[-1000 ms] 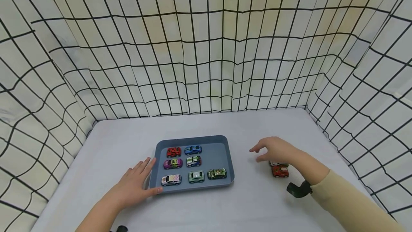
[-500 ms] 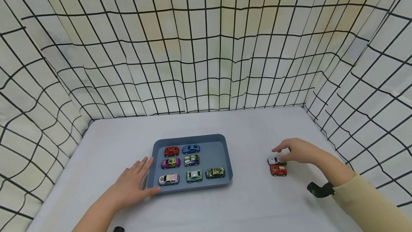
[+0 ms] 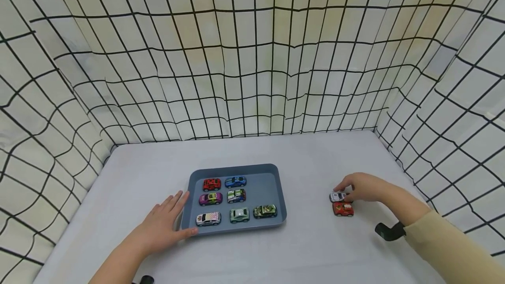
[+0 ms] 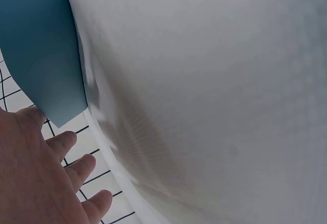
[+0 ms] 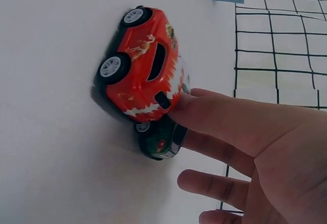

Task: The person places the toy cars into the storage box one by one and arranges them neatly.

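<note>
At the right of the head view, my right hand (image 3: 364,186) pinches a small white toy car (image 3: 337,197) between thumb and forefinger. A red toy car (image 3: 343,209) stands right beside it, on the near side. The right wrist view shows the red car in front, and the held car's dark green end (image 5: 162,138) pokes out behind it; the rest is mostly hidden. My left hand (image 3: 159,222) lies with spread, straight fingers against the left edge of a blue-grey tray (image 3: 262,187), its thumb at the near left corner.
Several toy cars stand in rows in the tray, among them a blue one (image 3: 235,182), a purple one (image 3: 210,199) and a camouflage one (image 3: 264,211). A white cloth covers the table (image 3: 307,249). White walls with a black grid (image 3: 256,73) enclose the back and sides.
My right hand has moved right from beside the tray to the two loose cars, and its thumb and forefinger have closed on the white one. The left hand has stayed at the tray.
</note>
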`<move>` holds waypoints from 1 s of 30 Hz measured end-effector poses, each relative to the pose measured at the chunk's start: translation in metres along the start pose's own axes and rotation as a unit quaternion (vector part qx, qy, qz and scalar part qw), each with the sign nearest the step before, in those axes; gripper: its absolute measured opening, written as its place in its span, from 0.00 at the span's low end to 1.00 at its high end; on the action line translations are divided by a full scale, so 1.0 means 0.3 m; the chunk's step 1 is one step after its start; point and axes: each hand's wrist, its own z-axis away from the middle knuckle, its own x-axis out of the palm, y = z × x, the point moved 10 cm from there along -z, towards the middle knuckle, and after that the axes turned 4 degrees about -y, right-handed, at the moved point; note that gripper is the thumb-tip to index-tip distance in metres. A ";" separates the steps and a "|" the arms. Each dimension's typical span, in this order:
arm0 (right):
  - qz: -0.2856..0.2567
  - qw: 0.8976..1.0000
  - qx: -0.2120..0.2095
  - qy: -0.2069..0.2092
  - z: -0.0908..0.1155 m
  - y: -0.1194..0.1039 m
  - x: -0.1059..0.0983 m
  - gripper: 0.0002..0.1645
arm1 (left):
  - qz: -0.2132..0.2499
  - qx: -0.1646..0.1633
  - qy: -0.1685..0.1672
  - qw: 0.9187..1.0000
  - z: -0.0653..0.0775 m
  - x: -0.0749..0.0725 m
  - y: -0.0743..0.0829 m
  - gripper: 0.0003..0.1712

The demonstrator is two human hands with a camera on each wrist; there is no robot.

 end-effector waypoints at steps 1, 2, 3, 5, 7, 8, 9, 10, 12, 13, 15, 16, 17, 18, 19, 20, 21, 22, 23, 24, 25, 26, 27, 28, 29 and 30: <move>0.001 1.000 -0.003 -0.001 -0.001 -0.002 0.002 0.17 | 0.000 0.000 -0.001 1.000 -0.001 0.001 0.000 0.68; 0.001 1.000 -0.006 -0.002 -0.001 -0.004 0.004 0.17 | 0.000 0.000 -0.001 1.000 -0.001 0.001 0.000 0.68; 0.003 1.000 -0.012 -0.003 -0.002 -0.007 0.005 0.17 | 0.000 -0.001 -0.001 1.000 -0.001 0.001 0.000 0.67; 0.001 1.000 -0.004 -0.002 -0.006 -0.002 0.007 0.18 | 0.000 -0.001 0.000 1.000 -0.002 -0.001 0.000 0.67; 0.004 1.000 -0.002 0.000 -0.010 0.000 0.009 0.18 | -0.001 -0.001 0.000 1.000 -0.002 -0.002 0.001 0.67; 0.007 1.000 0.000 0.002 -0.012 0.002 0.010 0.19 | -0.002 -0.001 0.000 1.000 -0.003 -0.003 0.001 0.67; 0.009 1.000 0.003 0.004 -0.015 0.005 0.011 0.19 | -0.001 -0.001 0.000 1.000 -0.003 -0.003 0.000 0.67; 0.009 1.000 0.008 0.006 -0.017 0.008 0.012 0.19 | -0.002 -0.001 -0.001 1.000 -0.003 -0.002 0.000 0.67; 0.013 1.000 0.003 0.011 -0.020 0.007 0.012 0.19 | -0.001 -0.001 -0.002 1.000 -0.004 -0.001 -0.001 0.68; 0.016 1.000 -0.001 0.013 -0.022 0.006 0.012 0.19 | -0.001 -0.001 -0.002 1.000 -0.004 -0.001 -0.002 0.68; 0.016 1.000 -0.008 0.016 -0.025 0.005 0.013 0.19 | -0.001 0.000 -0.001 1.000 -0.004 -0.001 -0.002 0.68; 0.016 1.000 -0.011 0.017 -0.026 0.005 0.013 0.19 | -0.001 0.000 -0.001 1.000 -0.004 -0.001 -0.001 0.68; 0.017 1.000 -0.013 0.018 -0.029 0.006 0.015 0.19 | -0.001 0.000 0.000 1.000 -0.004 -0.002 -0.001 0.68; 0.017 1.000 -0.014 0.017 -0.031 0.008 0.017 0.19 | 0.000 0.000 0.000 1.000 -0.004 -0.002 0.000 0.68; 0.017 1.000 -0.014 0.017 -0.033 0.010 0.019 0.20 | 0.000 0.000 0.000 1.000 -0.003 -0.002 0.001 0.67; 0.017 1.000 -0.015 0.017 -0.034 0.010 0.019 0.20 | 0.000 -0.001 0.001 1.000 -0.004 -0.001 -0.001 0.67; 0.016 1.000 -0.015 0.016 -0.036 0.010 0.021 0.20 | -0.001 0.000 0.000 1.000 -0.004 -0.001 0.000 0.67; 0.015 1.000 -0.016 0.014 -0.038 0.010 0.023 0.20 | 0.000 0.001 0.001 1.000 -0.003 -0.002 0.001 0.67; 0.014 1.000 -0.016 0.013 -0.039 0.011 0.024 0.20 | 0.001 0.003 0.002 1.000 -0.003 -0.002 0.001 0.67; 0.013 1.000 -0.017 0.012 -0.040 0.010 0.025 0.20 | 0.002 0.004 0.003 1.000 -0.005 0.000 -0.001 0.67; 0.010 1.000 -0.018 0.011 -0.042 0.008 0.024 0.20 | 0.003 0.003 0.003 1.000 -0.005 0.002 -0.004 0.67; 0.007 1.000 -0.019 0.009 -0.043 0.006 0.024 0.20 | 0.004 0.004 0.004 1.000 -0.005 0.002 -0.004 0.67; 0.004 1.000 -0.020 0.007 -0.045 0.007 0.024 0.20 | 0.005 0.004 0.005 1.000 -0.005 0.001 -0.003 0.67; 0.001 1.000 -0.019 0.005 -0.047 0.007 0.022 0.20 | 0.006 0.005 0.007 1.000 -0.006 0.001 -0.005 0.67; -0.003 1.000 -0.018 0.003 -0.049 0.008 0.020 0.20 | 0.007 0.006 0.009 1.000 -0.006 0.001 -0.006 0.66; -0.007 1.000 -0.017 0.002 -0.051 0.007 0.017 0.20 | 0.007 0.005 0.010 1.000 -0.006 0.000 -0.006 0.67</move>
